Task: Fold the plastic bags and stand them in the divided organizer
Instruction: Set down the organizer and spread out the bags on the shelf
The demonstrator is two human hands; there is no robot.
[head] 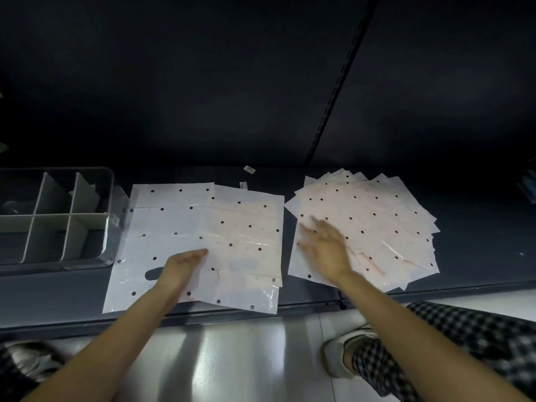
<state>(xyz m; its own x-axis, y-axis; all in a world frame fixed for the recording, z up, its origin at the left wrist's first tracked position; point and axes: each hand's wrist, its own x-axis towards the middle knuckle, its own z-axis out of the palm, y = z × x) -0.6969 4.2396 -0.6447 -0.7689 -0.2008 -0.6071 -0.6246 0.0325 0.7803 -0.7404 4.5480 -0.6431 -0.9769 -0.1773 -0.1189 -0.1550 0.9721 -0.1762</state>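
A white plastic bag with dark dots (162,221) lies flat on the dark shelf, its handle cut-out toward me. A pinkish dotted bag (249,227) overlaps its right half. My left hand (181,266) rests flat with straight fingers on both, fingertips at the pink bag's left edge. To the right sits a fanned stack of several pink dotted bags (377,216). My right hand (324,245), blurred, lies over the stack's left side with fingers spread and holds nothing. The clear divided organizer (107,198) stands at the left; a folded white piece stands in its back right compartment.
The dark shelf (478,242) has a front edge just below the bags, and a dark back panel with a slotted upright rises behind. Two small labels (249,169) lie behind the bags. Below are a glossy floor, my checked trouser legs and shoes.
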